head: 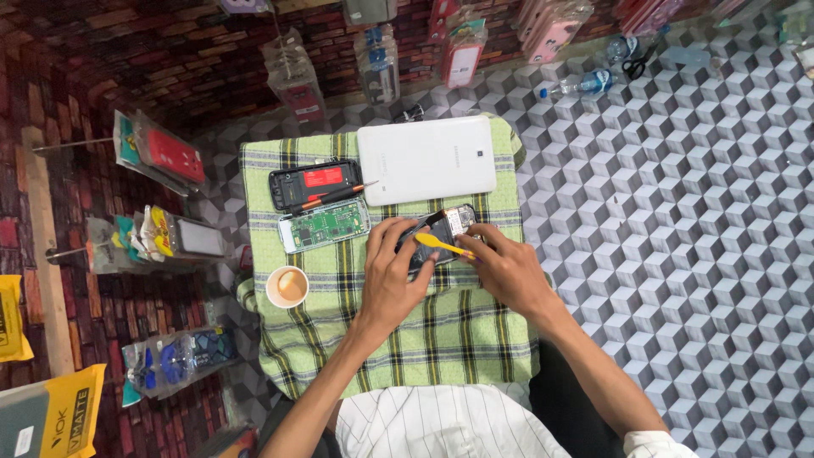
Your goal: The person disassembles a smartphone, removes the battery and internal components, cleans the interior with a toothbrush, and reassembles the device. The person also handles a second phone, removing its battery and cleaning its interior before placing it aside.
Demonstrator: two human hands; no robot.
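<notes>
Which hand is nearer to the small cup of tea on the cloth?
The left hand. It is just to the right of the cup, apart from it, holding the opened phone. The right hand lies beyond, farther right.

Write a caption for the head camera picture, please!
Both hands work a yellow pry tool on an opened phone over a green plaid cloth.

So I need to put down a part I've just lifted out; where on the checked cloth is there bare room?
The near half of the checked cloth, between the wrists and your shirt, is bare, as is the strip below the paper cup. The far half is crowded: white tablet, black phone shell, green circuit board, and the open phone under both hands.
</notes>
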